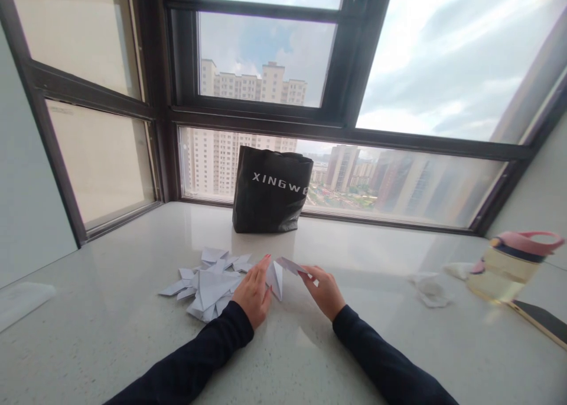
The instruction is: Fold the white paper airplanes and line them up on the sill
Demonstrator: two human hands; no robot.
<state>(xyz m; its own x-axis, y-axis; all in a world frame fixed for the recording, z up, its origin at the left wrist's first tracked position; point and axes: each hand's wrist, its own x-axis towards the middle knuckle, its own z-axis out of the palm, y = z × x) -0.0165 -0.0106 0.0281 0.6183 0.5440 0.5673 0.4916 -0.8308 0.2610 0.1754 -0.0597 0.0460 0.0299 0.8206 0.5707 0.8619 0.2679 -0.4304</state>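
Observation:
A heap of folded white paper pieces (217, 287) lies on the pale speckled counter, left of centre. My left hand (254, 293) rests at the heap's right edge, its fingers together and pointing up and away. Just right of that hand stands a white folded paper piece (277, 280), partly covered by the fingers; whether the hand grips it is hidden. Between thumb and fingers, my right hand (323, 291) pinches another folded paper piece (290, 266), whose far end reaches over the first one.
Behind the hands, a black bag (272, 192) stands against the window. To the right are crumpled tissue (432, 290), a bottle with a pink lid (509, 266) and a dark phone-like object (543, 322). A white packet (24, 301) lies at the far left.

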